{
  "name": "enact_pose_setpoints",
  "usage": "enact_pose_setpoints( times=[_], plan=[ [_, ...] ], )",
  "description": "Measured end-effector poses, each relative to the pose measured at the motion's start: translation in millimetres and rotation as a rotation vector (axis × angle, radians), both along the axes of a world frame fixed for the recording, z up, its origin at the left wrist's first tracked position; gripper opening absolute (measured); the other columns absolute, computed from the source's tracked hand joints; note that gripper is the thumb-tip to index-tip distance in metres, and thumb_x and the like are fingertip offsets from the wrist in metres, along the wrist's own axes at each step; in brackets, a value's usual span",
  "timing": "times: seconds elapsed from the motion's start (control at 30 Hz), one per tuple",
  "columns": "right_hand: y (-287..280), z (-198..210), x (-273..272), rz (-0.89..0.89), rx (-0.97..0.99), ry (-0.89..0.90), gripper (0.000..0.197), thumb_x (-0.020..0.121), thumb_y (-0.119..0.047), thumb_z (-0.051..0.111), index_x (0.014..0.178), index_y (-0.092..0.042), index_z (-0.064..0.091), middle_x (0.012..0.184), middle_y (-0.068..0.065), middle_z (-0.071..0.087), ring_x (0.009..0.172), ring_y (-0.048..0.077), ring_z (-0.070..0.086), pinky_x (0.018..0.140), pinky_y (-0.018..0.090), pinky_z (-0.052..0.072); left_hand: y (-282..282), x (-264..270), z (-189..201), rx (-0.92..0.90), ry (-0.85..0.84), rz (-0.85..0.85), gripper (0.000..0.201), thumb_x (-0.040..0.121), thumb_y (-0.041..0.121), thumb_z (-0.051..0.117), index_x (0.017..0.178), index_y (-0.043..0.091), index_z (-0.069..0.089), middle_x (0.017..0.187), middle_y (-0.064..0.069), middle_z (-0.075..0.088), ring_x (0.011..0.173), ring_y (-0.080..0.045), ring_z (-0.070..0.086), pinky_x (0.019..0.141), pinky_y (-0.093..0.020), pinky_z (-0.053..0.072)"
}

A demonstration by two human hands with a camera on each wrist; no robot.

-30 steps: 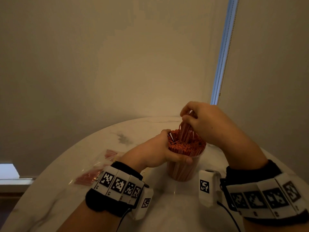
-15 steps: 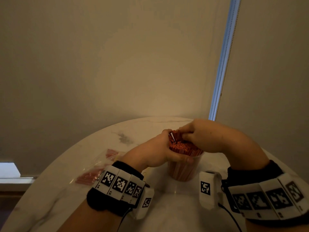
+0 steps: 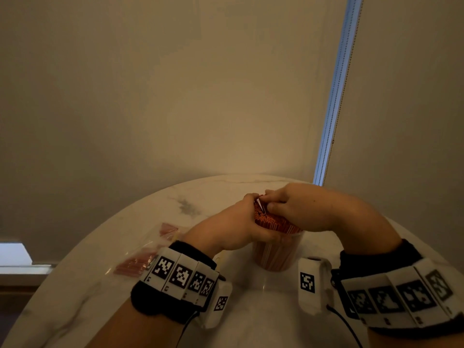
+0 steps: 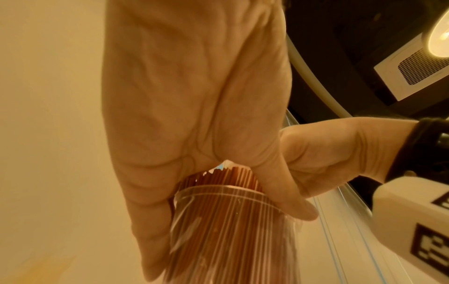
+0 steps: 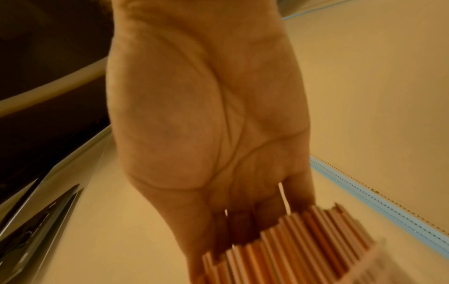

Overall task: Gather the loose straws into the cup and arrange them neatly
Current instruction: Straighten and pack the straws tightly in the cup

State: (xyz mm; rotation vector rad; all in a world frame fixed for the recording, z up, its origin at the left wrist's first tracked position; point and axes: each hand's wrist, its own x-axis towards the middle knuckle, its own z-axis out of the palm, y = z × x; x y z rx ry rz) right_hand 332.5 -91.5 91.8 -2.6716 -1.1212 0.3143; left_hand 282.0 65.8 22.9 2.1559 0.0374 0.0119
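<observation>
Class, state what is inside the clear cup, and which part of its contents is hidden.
The cup is packed with upright red straws. The right hand covers some tops; the left hand hides one side.

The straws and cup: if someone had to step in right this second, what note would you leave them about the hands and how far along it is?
Left hand: wrapped round the rim of the clear cup, steadying it upright on the marble table.
Right hand: fingers curled down onto the tops of the straws, apparently tucking some in; the exact pinch is hidden.
Done: the cup is packed with orange straws, tips sticking above the rim.
Left: more straws in a clear bag lie on the table to the left. The tops look uneven, so leveling probably remains.
</observation>
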Motion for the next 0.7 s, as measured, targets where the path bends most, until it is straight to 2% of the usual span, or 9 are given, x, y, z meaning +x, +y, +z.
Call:
enact_pose_setpoints(
  times=[0.1,0.2,0.27,0.33,0.43,0.5,0.57,0.63,0.7],
  plan=[
    [-9,3,2,-0.022,0.116,0.067,0.032,0.096,-0.049,0.057,0.126,-0.039,0.064,0.112,-0.012,0.067,0.097,0.008,0.061,0.085,0.029,0.05,0,1,0,-0.006,0.021,0.003,0.109,0.067,0.033,0.095,0.151,0.016,0.028,0.123,0.011,0.064,0.107,-0.001,0.063,0.082,-0.014,0.054],
    [-17,5,8,-0.039,0.093,0.085,0.026,0.086,-0.046,0.071,0.111,-0.041,0.069,0.096,-0.022,0.063,0.086,0.0,0.058,0.071,0.02,0.047,0,0,2,0.031,0.059,0.038,0.141,0.062,0.044,0.095,0.16,0.018,-0.003,0.142,0.002,0.056,0.128,-0.015,0.055,0.103,-0.027,0.047],
    [-13,2,12,-0.109,0.135,0.029,0.013,0.087,-0.04,0.073,0.1,-0.037,0.071,0.092,-0.019,0.064,0.083,0.002,0.059,0.065,0.019,0.046,-1,1,2,0.039,0.066,0.048,0.148,0.059,0.049,0.095,0.16,0.02,-0.009,0.148,0.0,0.051,0.134,-0.018,0.049,0.107,-0.03,0.042],
    [-1,-6,14,-0.217,0.12,-0.158,0.01,0.09,-0.033,0.07,0.1,-0.03,0.07,0.096,-0.008,0.066,0.084,0.011,0.058,0.063,0.024,0.044,-1,0,1,0.03,0.074,0.056,0.15,0.058,0.05,0.095,0.16,0.02,-0.01,0.149,0.001,0.05,0.134,-0.017,0.048,0.104,-0.027,0.041],
    [11,-21,18,-0.328,0.12,-0.393,0.016,0.091,-0.032,0.068,0.1,-0.018,0.069,0.098,0.005,0.069,0.089,0.022,0.061,0.071,0.032,0.046,-2,0,1,0.033,0.082,0.052,0.15,0.06,0.049,0.095,0.16,0.021,-0.013,0.152,0.001,0.047,0.136,-0.016,0.046,0.103,-0.025,0.038],
    [9,-20,22,-0.323,0.177,-0.309,0.023,0.092,-0.039,0.067,0.09,-0.018,0.074,0.086,0.004,0.071,0.081,0.02,0.065,0.071,0.032,0.051,-2,0,1,0.028,0.077,0.055,0.148,0.061,0.047,0.095,0.16,0.02,-0.011,0.15,0.002,0.048,0.133,-0.014,0.046,0.1,-0.023,0.039],
    [0,-12,23,-0.273,0.272,-0.123,0.03,0.095,-0.048,0.06,0.084,-0.026,0.077,0.081,-0.002,0.071,0.076,0.013,0.065,0.068,0.029,0.051,-2,1,2,0.017,0.074,0.054,0.145,0.062,0.047,0.095,0.161,0.019,-0.008,0.142,0.008,0.052,0.127,-0.011,0.049,0.095,-0.018,0.041],
    [-11,-3,20,-0.227,0.308,-0.025,0.029,0.094,-0.053,0.058,0.088,-0.033,0.076,0.082,-0.011,0.07,0.076,0.005,0.063,0.065,0.025,0.049,-2,1,1,0.005,0.058,0.051,0.139,0.063,0.045,0.095,0.16,0.02,-0.002,0.12,0.022,0.054,0.109,0.0,0.053,0.077,-0.003,0.041],
    [-21,2,18,-0.213,0.225,-0.005,0.02,0.088,-0.054,0.065,0.092,-0.035,0.072,0.083,-0.015,0.065,0.076,0.002,0.06,0.06,0.023,0.044,-2,1,1,-0.004,0.046,0.05,0.136,0.064,0.042,0.095,0.159,0.019,0.001,0.111,0.025,0.053,0.1,0.005,0.053,0.067,-0.001,0.042]
  ],
)
